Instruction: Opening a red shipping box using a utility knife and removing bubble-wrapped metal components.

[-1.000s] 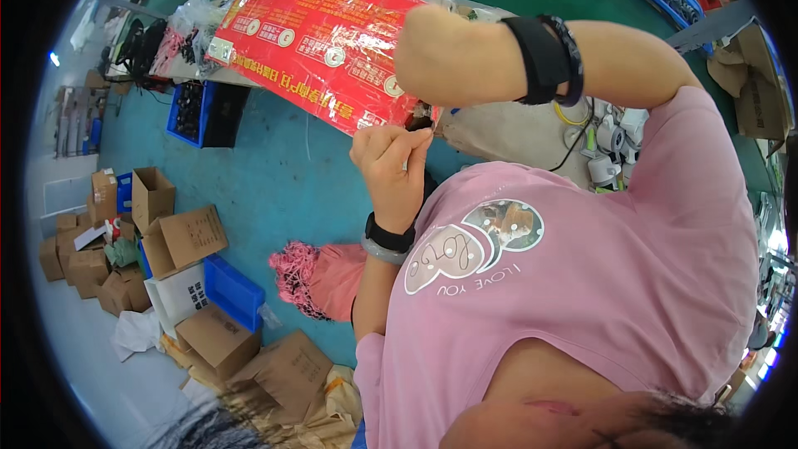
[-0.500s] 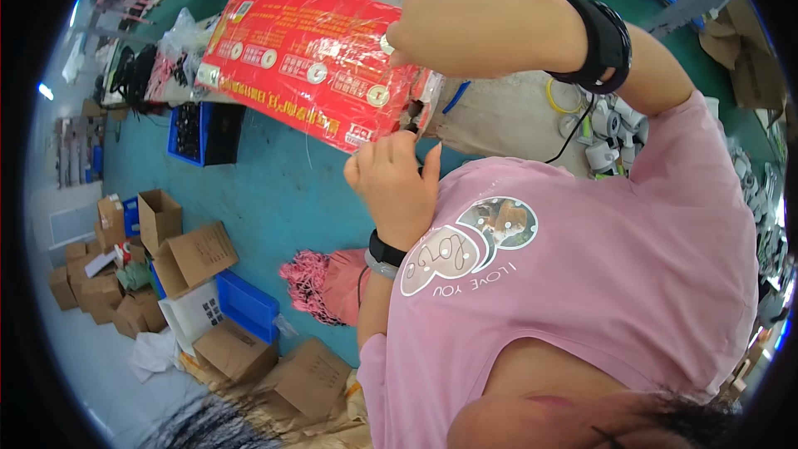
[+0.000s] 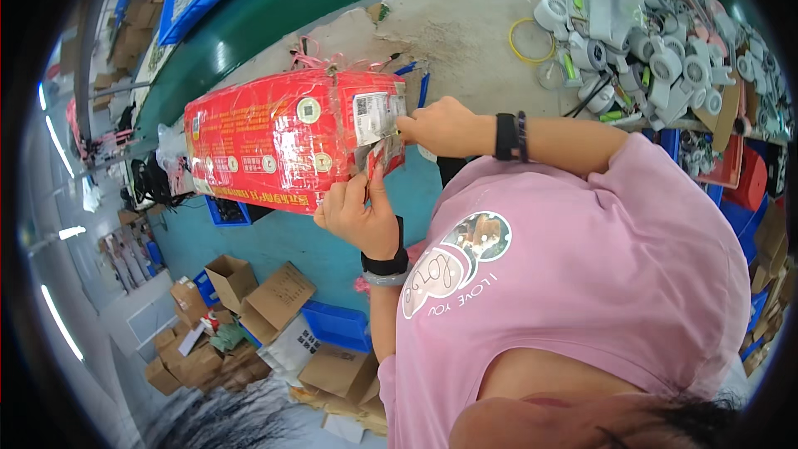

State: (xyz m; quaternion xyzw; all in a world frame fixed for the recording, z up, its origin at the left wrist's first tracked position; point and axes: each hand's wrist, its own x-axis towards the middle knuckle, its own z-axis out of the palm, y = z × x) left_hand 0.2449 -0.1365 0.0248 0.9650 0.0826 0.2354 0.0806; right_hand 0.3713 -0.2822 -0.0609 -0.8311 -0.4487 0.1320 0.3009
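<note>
1. At ten o'clock: red package (image 3: pixel 249 129), its end face newly turned into view, apparently opening the torn edge (image 3: pixel 376 155) to both hands.
2. Left hand (image 3: pixel 359 214), seven o'clock from that edge: pinched on it.
3. Right hand (image 3: pixel 449 126), two o'clock: fingers curled beside white label (image 3: pixel 371 115); hold indeterminable.

There is one left hand (image 3: pixel 357 214), one right hand (image 3: pixel 449 127), four wristbands (image 3: pixel 505 136) and one red package (image 3: pixel 258 137); farther off, two blue handles (image 3: pixel 425 88) and one yellow loop (image 3: pixel 510 38); far left, one blue crate (image 3: pixel 169 27).
</note>
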